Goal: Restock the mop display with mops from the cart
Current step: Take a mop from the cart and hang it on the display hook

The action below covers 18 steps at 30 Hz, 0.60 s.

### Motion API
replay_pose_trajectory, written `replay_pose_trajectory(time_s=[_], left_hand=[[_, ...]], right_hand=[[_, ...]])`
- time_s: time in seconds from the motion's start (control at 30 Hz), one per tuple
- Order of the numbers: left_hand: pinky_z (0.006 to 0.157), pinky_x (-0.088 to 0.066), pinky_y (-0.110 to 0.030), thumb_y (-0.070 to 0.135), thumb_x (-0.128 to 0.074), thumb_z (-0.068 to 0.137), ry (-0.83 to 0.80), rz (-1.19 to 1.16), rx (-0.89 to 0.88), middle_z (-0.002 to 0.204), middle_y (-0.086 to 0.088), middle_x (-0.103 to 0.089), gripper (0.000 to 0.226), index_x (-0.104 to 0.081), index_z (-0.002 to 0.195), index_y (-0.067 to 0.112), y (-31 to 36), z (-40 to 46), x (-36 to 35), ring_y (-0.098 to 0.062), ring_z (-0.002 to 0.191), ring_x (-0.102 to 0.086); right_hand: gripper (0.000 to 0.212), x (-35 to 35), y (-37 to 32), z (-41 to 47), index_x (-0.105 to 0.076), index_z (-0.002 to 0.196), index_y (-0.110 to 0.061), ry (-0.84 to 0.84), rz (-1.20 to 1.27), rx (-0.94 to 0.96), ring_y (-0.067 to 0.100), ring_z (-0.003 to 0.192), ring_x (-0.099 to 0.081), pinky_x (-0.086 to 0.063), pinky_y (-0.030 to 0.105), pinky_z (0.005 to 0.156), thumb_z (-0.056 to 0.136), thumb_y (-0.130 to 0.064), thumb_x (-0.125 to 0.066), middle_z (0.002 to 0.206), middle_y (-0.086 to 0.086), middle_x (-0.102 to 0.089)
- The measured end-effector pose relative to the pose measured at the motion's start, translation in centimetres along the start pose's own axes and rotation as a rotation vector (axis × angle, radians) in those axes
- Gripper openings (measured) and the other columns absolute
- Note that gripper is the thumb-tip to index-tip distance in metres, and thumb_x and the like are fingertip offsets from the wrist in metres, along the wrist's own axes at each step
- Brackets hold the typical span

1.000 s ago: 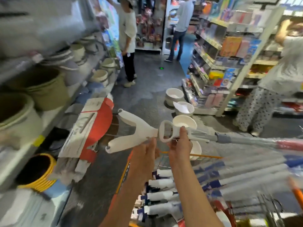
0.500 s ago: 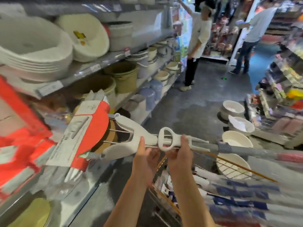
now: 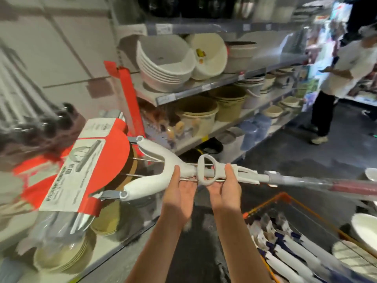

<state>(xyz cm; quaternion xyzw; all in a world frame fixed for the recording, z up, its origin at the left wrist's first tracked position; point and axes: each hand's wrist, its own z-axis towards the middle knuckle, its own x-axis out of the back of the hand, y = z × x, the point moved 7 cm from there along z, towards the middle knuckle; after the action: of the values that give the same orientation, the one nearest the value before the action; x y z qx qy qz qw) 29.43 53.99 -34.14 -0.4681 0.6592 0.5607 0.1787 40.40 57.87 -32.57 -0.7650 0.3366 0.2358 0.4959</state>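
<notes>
Now I hold the mop [image 3: 155, 170] level at chest height, my left hand [image 3: 180, 190] curled under its white fork, my right hand [image 3: 225, 188] gripping the grey pole beside the ring handle. More mops [image 3: 289, 248] lie in the cart [image 3: 271, 203] below right.

Aisle floor [image 3: 275, 156]: open strip between shelving [image 3: 204, 88] on the left and cart [image 3: 271, 203] at lower right. Obstacles: stacked basins [image 3: 163, 64] and buckets [image 3: 195, 115] filling the shelves; a standing person [image 3: 334, 82] far along the aisle.
</notes>
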Motion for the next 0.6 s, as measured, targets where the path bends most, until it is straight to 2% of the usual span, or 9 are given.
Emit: replay_pose_trajectory(time_s=[0.1,0.17,0.23,0.3,0.37,0.4,0.5,0.53,0.6], left_hand=[[0.115,-0.038,-0.047,0.049,-0.043,0.103,-0.085,-0.008,-0.039,0.143,-0.020,-0.057,0.062,-0.047,0.147,0.005,3.0,-2.8,2.1,-0.033,0.133,-0.054],[0.118,-0.036,-0.044,0.044,-0.037,0.107,-0.061,0.021,-0.125,0.143,-0.018,-0.057,0.057,-0.046,0.148,0.007,5.8,-5.1,4.7,-0.030,0.134,-0.054],[0.118,-0.037,-0.040,0.042,-0.032,0.109,-0.018,0.049,-0.183,0.145,-0.017,-0.055,0.053,-0.045,0.148,0.008,8.1,-7.6,7.1,-0.028,0.136,-0.052],[0.115,-0.040,-0.037,0.047,-0.036,0.107,0.060,0.057,-0.247,0.144,-0.010,-0.053,0.061,-0.043,0.148,0.003,10.6,-10.6,9.9,-0.031,0.137,-0.051],[0.103,-0.051,-0.029,0.051,-0.041,0.104,0.156,0.083,-0.319,0.134,-0.010,-0.053,0.070,-0.039,0.147,-0.004,12.8,-13.5,13.2,-0.031,0.132,-0.053],[0.097,-0.053,-0.027,0.050,-0.042,0.105,0.178,0.088,-0.357,0.133,-0.010,-0.055,0.066,-0.043,0.145,-0.002,13.8,-14.9,14.6,-0.029,0.127,-0.057],[0.087,-0.056,-0.025,0.034,-0.039,0.109,0.255,0.045,-0.399,0.126,-0.005,-0.070,0.039,-0.076,0.116,0.023,16.2,-18.7,18.5,-0.017,0.112,-0.070],[0.086,-0.056,-0.026,0.032,-0.041,0.108,0.281,0.020,-0.416,0.121,-0.005,-0.073,0.037,-0.078,0.112,0.025,17.1,-19.8,19.9,-0.015,0.107,-0.071],[0.096,-0.053,-0.033,0.038,-0.049,0.103,0.310,-0.060,-0.451,0.122,-0.009,-0.072,0.038,-0.067,0.127,0.015,19.1,-22.6,21.8,-0.017,0.108,-0.071]], right_hand=[[0.023,-1.6,3.8,-2.4,-0.062,0.107,-0.013,-0.153,-0.047,-0.048,0.019,0.085,-0.074,-0.061,0.037,0.077,0.103,-0.033,-0.054,0.100,0.010,-0.072],[0.016,-2.5,6.2,-4.7,-0.062,0.107,-0.016,-0.180,-0.025,-0.078,0.017,0.083,-0.074,-0.062,0.039,0.080,0.102,-0.030,-0.056,0.106,0.011,-0.070],[0.022,-3.4,9.0,-7.1,-0.060,0.114,-0.014,-0.233,-0.037,-0.122,0.016,0.083,-0.074,-0.061,0.039,0.080,0.102,-0.032,-0.056,0.105,0.008,-0.070],[0.024,-4.5,11.8,-9.8,-0.059,0.113,-0.012,-0.255,-0.066,-0.155,0.015,0.082,-0.074,-0.061,0.037,0.075,0.103,-0.034,-0.054,0.100,0.007,-0.070],[0.012,-5.2,14.7,-12.6,-0.062,0.102,-0.013,-0.224,-0.065,-0.222,0.017,0.072,-0.074,-0.061,0.039,0.061,0.102,-0.023,-0.056,0.094,0.009,-0.073],[0.010,-5.7,16.1,-14.2,-0.063,0.099,-0.014,-0.227,-0.070,-0.251,0.019,0.070,-0.074,-0.061,0.040,0.060,0.102,-0.021,-0.057,0.093,0.010,-0.073],[0.012,-6.7,20.5,-18.6,-0.063,0.099,-0.013,-0.272,-0.106,-0.324,0.022,0.074,-0.072,-0.057,0.049,0.076,0.101,-0.022,-0.056,0.093,0.011,-0.073],[0.013,-6.9,22.0,-19.9,-0.063,0.099,-0.012,-0.293,-0.101,-0.354,0.022,0.074,-0.073,-0.056,0.048,0.076,0.101,-0.023,-0.056,0.091,0.011,-0.075],[0.014,-7.4,24.6,-22.6,-0.064,0.101,-0.011,-0.337,-0.093,-0.413,0.022,0.074,-0.074,-0.059,0.044,0.072,0.101,-0.022,-0.056,0.088,0.010,-0.076]])
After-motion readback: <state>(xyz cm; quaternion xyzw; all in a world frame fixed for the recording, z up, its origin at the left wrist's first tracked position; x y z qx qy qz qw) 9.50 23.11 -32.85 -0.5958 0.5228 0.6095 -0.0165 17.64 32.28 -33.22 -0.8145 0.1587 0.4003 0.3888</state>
